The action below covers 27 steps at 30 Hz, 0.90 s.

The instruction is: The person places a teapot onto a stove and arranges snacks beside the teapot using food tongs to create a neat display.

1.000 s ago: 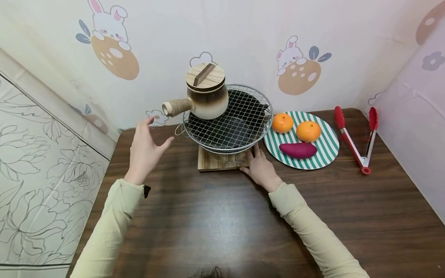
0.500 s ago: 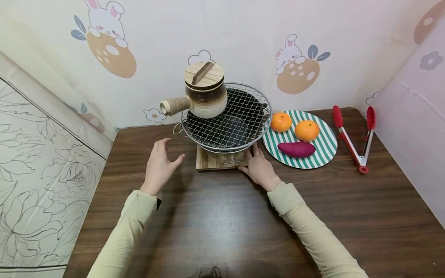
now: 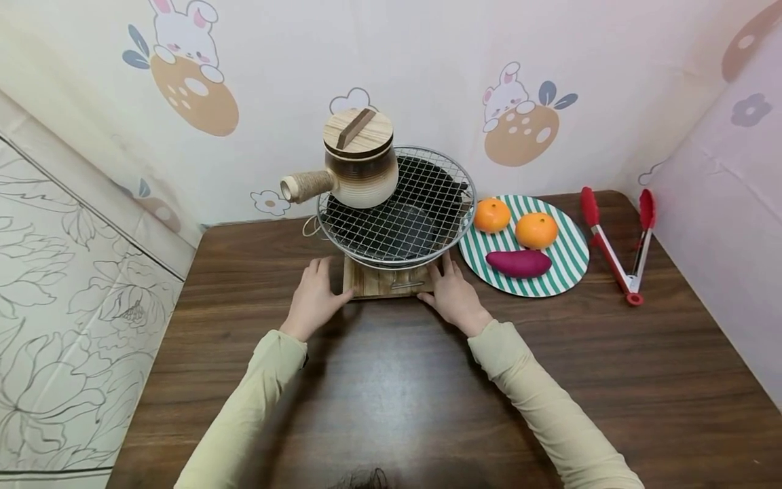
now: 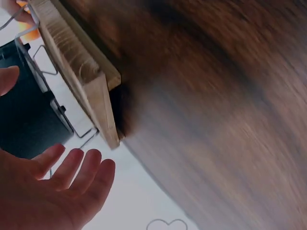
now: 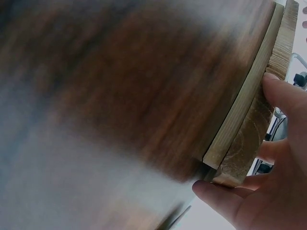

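A round wire grill [image 3: 421, 224] over a dark bowl-shaped stove stands on a wooden board [image 3: 381, 282]. On its left part sits a brown-and-cream pot [image 3: 365, 180] with a wooden lid and a rope-wrapped handle. My right hand [image 3: 455, 295] grips the board's right front corner; in the right wrist view the thumb lies on its front edge [image 5: 254, 120]. At the left corner is my left hand [image 3: 314, 299], fingers spread loosely. From the left wrist its fingers [image 4: 96, 177] appear apart from the board, holding nothing.
To the right lies a green-striped oval plate [image 3: 571, 261] with two oranges [image 3: 536, 231] and a purple sweet potato [image 3: 519, 263]. Red-tipped tongs [image 3: 613, 261] lie spread farther right. A printed curtain [image 3: 427, 68] hangs behind the table [image 3: 379, 380].
My left hand has come down and to the right, from beside the pot's handle to the board's left corner. The right hand has stayed at the right corner.
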Each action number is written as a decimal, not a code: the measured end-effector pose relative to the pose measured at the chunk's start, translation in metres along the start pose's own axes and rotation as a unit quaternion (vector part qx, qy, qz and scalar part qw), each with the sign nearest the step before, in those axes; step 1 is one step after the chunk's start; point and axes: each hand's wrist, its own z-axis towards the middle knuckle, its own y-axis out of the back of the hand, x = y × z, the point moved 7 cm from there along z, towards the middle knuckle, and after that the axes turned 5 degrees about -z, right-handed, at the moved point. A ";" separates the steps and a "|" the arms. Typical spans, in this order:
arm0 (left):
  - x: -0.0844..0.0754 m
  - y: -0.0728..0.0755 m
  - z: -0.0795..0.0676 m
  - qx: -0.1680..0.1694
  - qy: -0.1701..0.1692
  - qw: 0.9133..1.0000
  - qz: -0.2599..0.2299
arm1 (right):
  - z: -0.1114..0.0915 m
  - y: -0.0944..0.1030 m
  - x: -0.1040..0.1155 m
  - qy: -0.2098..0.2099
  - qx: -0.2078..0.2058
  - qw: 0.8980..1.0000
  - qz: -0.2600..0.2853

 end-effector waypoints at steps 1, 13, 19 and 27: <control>-0.001 -0.003 0.001 0.007 -0.001 1.000 0.006 | 0.000 0.000 0.000 0.000 0.004 1.000 0.001; -0.009 -0.032 0.010 0.044 -0.014 0.999 0.009 | 0.002 0.001 0.001 0.002 0.003 1.000 -0.004; -0.016 -0.042 0.011 0.050 -0.030 0.998 0.032 | 0.002 0.001 0.000 0.007 0.003 1.000 -0.001; -0.023 -0.047 0.008 0.007 -0.057 0.995 0.085 | -0.003 0.010 -0.001 0.059 -0.032 0.998 -0.001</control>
